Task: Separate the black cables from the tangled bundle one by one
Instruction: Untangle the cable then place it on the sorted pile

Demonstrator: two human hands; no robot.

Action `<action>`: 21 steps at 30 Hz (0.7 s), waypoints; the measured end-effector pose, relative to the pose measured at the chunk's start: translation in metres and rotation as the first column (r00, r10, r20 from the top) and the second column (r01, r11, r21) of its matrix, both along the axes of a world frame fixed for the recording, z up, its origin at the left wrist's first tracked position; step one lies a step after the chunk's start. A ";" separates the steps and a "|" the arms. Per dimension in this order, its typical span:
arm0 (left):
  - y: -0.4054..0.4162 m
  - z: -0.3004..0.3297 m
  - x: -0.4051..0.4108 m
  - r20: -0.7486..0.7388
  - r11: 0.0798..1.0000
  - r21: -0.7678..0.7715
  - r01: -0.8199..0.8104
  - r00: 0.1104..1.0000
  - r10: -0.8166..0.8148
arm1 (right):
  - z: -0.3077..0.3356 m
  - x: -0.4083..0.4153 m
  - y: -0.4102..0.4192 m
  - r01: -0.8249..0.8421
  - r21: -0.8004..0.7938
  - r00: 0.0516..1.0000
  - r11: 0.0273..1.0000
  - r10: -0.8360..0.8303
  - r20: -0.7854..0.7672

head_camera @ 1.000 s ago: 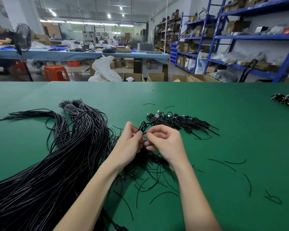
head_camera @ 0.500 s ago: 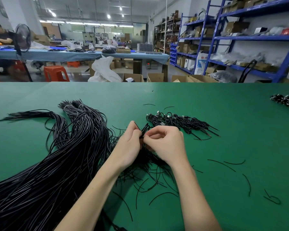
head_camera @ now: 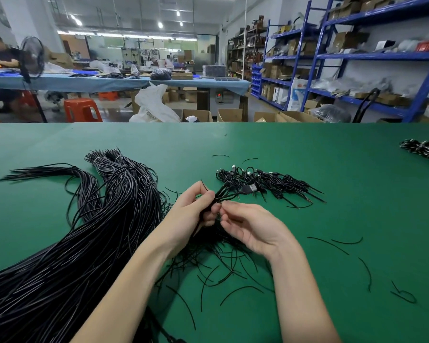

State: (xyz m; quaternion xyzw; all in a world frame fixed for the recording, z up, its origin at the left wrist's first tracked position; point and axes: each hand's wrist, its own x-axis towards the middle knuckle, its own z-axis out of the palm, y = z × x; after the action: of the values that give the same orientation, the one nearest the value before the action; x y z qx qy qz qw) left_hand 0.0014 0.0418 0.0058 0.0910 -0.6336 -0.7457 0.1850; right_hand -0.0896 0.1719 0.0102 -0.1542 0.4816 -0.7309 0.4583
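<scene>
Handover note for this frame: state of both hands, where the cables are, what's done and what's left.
Left hand grips a small bunch of black cables, a USB plug sticking out right.
Right hand pinches at that bunch beside the left fingers.
Done: a pile of separated cables lies behind the hands on the green table.
Left: the tangled bundle at left and loose strands under the hands.

Left hand grips cable cluster — right hand pinches strand beside it, above green table.

blue shelving lines the right wall, orange stools beside a blue-covered workbench, ceiling strip lights.
</scene>
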 end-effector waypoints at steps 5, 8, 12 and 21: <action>-0.007 0.005 0.013 -0.084 0.951 0.121 0.285 0.957 -0.276 | -0.016 -0.001 0.010 -0.109 -0.177 0.992 0.978 0.118 0.038; -0.012 0.006 0.022 -0.054 0.897 0.094 0.431 0.902 -0.428 | -0.017 -0.003 0.020 -0.203 -0.107 0.965 0.973 0.180 -0.193; -0.022 0.016 0.032 0.154 0.796 -0.151 0.586 0.809 -0.567 | -0.002 -0.011 0.033 -0.290 0.167 0.804 0.942 0.335 -0.491; -0.007 0.029 0.017 0.288 0.744 -0.667 0.033 0.933 0.217 | 0.026 -0.005 0.011 0.446 0.291 0.283 0.846 0.175 -0.943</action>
State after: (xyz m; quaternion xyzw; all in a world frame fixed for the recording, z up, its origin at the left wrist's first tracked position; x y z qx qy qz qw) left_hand 0.0183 0.0349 0.0346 0.1813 -0.8731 -0.4342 0.1274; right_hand -0.0942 0.1827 0.0364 -0.3859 0.8414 -0.3766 0.0367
